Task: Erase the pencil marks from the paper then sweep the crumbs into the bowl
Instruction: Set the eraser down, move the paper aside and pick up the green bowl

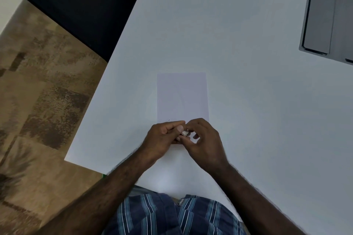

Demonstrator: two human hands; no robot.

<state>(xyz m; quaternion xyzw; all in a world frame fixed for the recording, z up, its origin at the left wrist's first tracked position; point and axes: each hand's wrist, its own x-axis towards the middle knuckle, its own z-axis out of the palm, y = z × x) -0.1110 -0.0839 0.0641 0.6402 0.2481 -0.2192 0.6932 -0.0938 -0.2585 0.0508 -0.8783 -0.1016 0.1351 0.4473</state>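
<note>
A pale lilac sheet of paper (182,97) lies upright on the white table (248,110), with a tiny dark speck near its lower left. At the sheet's near edge my left hand (162,139) and my right hand (205,142) meet, fingers curled. Between their fingertips sits a small white eraser (185,133), pinched from both sides and mostly hidden. No pencil marks are plain on the sheet. No bowl is in view.
A grey rectangular cable hatch (324,21) is set into the table at the far right. The table's left edge runs diagonally, with patterned carpet (38,101) and a dark chair (76,5) beyond it. My striped shirt shows at the bottom.
</note>
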